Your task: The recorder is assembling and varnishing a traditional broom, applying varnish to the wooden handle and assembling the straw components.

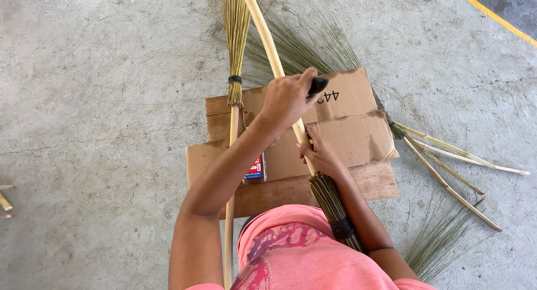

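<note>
The concrete floor (pixel 100 100) is filling basically the whole frame, and smack in the centre the flattened cardboard sheets (pixel 347 133) are lying stacked as a work pad, I'm guessing to keep everything off the grit; I'm counting two cardboard pieces plus what looks like one wooden board (pixel 380 181) peeking out underneath at the lower edge. Across the pad the pale curved stick (pixel 268 38) is running from the top centre down toward the person's lap, where it's ending in a bound bundle of dark stalks (pixel 334 209), so it's probably being propped there to stay steady. The left hand (pixel 286 100) is clenching a dark-handled tool (pixel 318 86) right over that stick, blade hidden so I can't tell what kind. The right hand (pixel 320 153) is gripping the stick just above the bundle, pinning it in place. One finished-looking broom (pixel 234 72) is lying alongside at centre left, parked within reach. At the right side, about four more sticks (pixel 447 167) with grassy ends are fanning out on the floor. Smallest thing: one little blue and red packet (pixel 255 170) sitting on the cardboard near the left forearm.
</note>
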